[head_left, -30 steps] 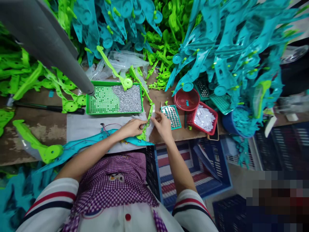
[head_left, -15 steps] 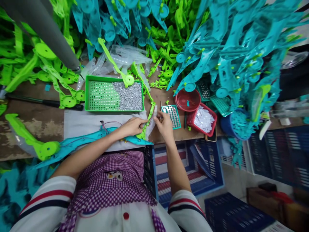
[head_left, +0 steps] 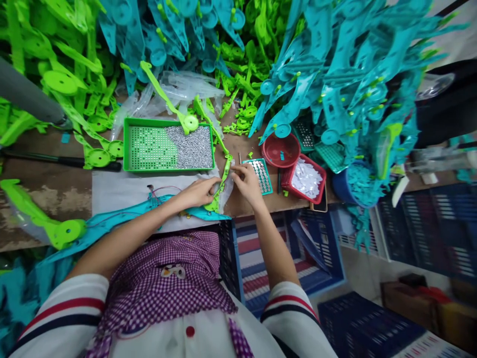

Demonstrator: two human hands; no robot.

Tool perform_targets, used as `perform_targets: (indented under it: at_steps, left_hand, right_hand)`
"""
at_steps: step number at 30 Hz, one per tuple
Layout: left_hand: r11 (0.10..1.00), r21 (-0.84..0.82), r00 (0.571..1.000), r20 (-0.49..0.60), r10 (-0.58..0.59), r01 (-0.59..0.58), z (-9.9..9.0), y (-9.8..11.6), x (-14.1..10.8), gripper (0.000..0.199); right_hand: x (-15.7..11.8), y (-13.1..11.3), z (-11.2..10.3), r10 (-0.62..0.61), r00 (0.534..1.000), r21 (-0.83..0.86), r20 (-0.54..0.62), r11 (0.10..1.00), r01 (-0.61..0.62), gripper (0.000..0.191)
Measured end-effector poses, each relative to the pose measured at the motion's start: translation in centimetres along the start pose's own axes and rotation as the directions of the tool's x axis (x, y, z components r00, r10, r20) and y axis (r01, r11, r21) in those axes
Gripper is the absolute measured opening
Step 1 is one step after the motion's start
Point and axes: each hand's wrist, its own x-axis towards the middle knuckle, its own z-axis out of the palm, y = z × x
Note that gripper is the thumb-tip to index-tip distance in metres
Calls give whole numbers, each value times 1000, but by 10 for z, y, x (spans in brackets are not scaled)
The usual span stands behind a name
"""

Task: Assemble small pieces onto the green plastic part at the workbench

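My left hand [head_left: 198, 192] grips the lower end of a curved green plastic part [head_left: 220, 188] that stands over the bench edge. My right hand [head_left: 246, 182] pinches the same green part near its upper end, fingers closed on it. Whether a small piece sits between those fingertips cannot be told. Under my left forearm lies a long teal plastic part [head_left: 122, 219] with thin wires [head_left: 160, 191] on a grey cloth [head_left: 122, 191]. Just right of my right hand sits a small teal tray [head_left: 263, 174] of round silver pieces.
A green tray [head_left: 128, 144] holds a heap of small silver screws. A red bowl [head_left: 280, 149], a red basket [head_left: 306, 180] of white pieces and a blue tub [head_left: 346, 186] stand right. Piles of green and teal parts [head_left: 335, 74] crowd the back. Blue crates [head_left: 320, 248] sit below.
The view has shifted, so everything sits slightly further left and lower. The grey pole at top left has slid towards the frame's edge. Both hands stay on the green part.
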Motion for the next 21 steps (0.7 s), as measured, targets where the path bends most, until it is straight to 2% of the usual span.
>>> perform_targets:
  at_steps: [2,5,7,9,12,15,18,21]
  left_hand:
    - [996,84,1000,-4,13,-12,-2,5,-1,66]
    - [953,299,999,-7,-40,40,-9,17,0,66]
    - [899,434,998,6,-66,57,-15,26,3,69]
    - [856,517,999,28,-42,22,-21,33,6,69]
    - [812,584,999,49,-17,-15,-25,37,9,68]
    - [777,630,999,32,-44,14,-24,37,11,73]
    - [742,670,996,47,-80,28,-23,41,13,75]
    - [696,717,981,103,-161,39,-24,50,12,74]
  right_hand:
    - [-6,1,1,-4,998,44,-68,999,7,27]
    - [-14,-1,5,-24,992,28,-120,999,27,26]
    - [-18,-2,8,-38,992,-11,-122,999,37,26]
    - [-21,-2,9,-45,994,-30,-102,999,42,27]
    - [-25,-1,7,-50,995,-28,-85,998,48,27]
    - [-26,1,1,-27,985,-87,-169,996,13,30]
    - [-16,0,-6,-30,974,-214,-225,977,-19,30]
    - [5,-5,-11,-44,981,-393,-188,919,-34,27]
